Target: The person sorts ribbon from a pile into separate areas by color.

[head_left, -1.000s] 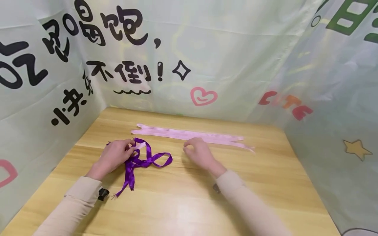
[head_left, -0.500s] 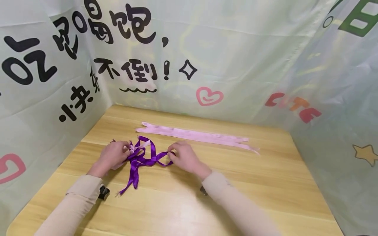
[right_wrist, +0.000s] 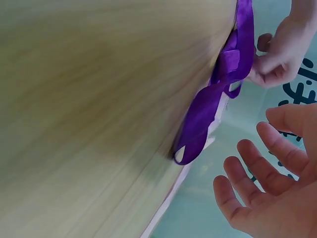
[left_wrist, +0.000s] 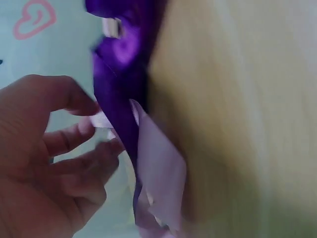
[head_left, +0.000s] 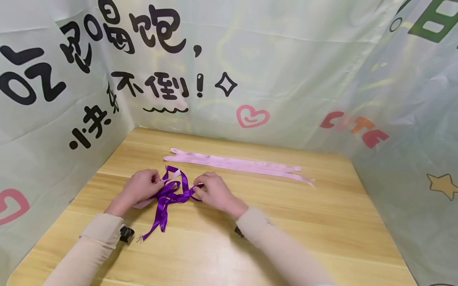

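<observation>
Since a second ago, the right hand [head_left: 216, 192] has moved left to a loop of the purple ribbon [head_left: 163, 199], lower left of centre in the head view. That hand's fingers look loosely spread in the wrist view, holding nothing. The left hand [head_left: 143, 186] pinches a pale pink ribbon [left_wrist: 161, 166] beside the purple one. Pink strips [head_left: 232, 163] lie across mid-frame on the wooden table [head_left: 229, 246], before a printed cloth [head_left: 297, 67].
</observation>
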{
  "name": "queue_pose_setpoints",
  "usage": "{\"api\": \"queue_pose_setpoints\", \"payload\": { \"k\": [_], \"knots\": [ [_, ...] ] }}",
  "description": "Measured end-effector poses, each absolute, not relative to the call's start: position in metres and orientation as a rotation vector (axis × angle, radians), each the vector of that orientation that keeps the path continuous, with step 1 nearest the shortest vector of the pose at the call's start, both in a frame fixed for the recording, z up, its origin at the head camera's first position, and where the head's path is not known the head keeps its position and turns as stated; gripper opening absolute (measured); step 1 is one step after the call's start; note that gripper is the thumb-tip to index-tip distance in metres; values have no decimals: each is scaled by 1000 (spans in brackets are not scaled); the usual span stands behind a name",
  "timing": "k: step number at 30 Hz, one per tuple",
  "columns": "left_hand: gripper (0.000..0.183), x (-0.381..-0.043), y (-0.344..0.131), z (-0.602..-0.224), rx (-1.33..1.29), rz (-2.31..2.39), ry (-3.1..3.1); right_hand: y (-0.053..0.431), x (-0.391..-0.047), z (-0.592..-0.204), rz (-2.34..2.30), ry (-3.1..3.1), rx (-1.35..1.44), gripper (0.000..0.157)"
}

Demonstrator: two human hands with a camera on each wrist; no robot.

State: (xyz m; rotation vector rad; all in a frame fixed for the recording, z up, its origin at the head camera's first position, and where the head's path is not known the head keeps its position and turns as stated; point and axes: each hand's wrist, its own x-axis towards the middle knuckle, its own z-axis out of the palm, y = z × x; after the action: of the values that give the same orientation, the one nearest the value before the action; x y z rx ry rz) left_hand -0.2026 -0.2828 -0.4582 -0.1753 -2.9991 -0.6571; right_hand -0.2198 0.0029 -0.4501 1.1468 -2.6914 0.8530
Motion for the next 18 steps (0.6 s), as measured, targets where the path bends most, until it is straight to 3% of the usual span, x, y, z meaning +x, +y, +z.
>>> {"api": "queue_pose_setpoints", "payload": {
  "k": [7,14,18],
  "knots": [
    [10,-194,-266,-439,-259,-911,-2930,-8,-218,-445,925,-2675,1163,24],
    [5,-183,-248,-422,-542,-1080,-2840,-16,-214,-439,946,-2672,1238,55],
    [5,-179,-240,-417,-633,-1185,-2802,-19,-213,-437,958,-2641,1297,47]
  ]
}}
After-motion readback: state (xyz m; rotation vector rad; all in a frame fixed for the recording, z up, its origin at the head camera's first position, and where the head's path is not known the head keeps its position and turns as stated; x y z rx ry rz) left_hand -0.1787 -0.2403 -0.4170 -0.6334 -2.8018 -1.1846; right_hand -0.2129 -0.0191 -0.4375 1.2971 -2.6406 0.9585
